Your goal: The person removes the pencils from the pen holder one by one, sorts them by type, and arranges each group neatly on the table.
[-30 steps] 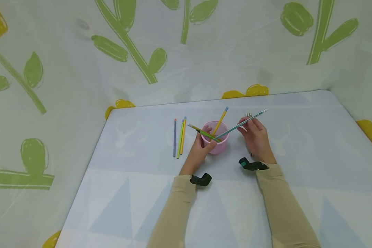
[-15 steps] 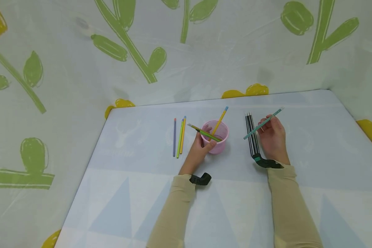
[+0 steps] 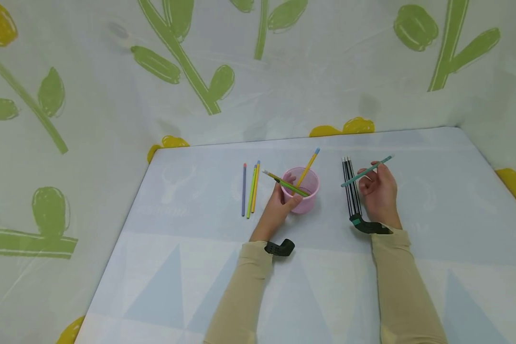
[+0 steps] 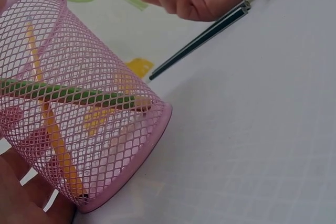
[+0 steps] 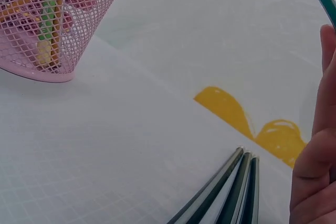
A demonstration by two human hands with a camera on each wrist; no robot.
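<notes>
My left hand [image 3: 279, 209] grips a pink mesh pencil cup [image 3: 303, 204] at its left side, fingers wrapped round the wall. Inside the cup lean a yellow pencil [image 3: 311, 162] with a blue end and a green pencil [image 3: 293, 188]; their lower parts show through the mesh [image 4: 100, 66] in the left wrist view. To the right, my right hand [image 3: 379, 193] pinches a teal pencil [image 3: 365, 173] between thumb and fingers, held slanting over three black-and-white striped pencils [image 3: 351, 188] that lie side by side on the table.
Left of the cup, a purple pencil [image 3: 243, 191], a lime green pencil [image 3: 252, 193] and a yellow-orange pencil [image 3: 256, 186] lie on the pale blue and white table cover [image 3: 189, 272]. A wall cloth [image 3: 327, 86] with printed green plants rises behind the table.
My right hand has drawn the teal pencil away from the cup to the right, uncovering the striped pencils. The left hand still holds the cup in place.
</notes>
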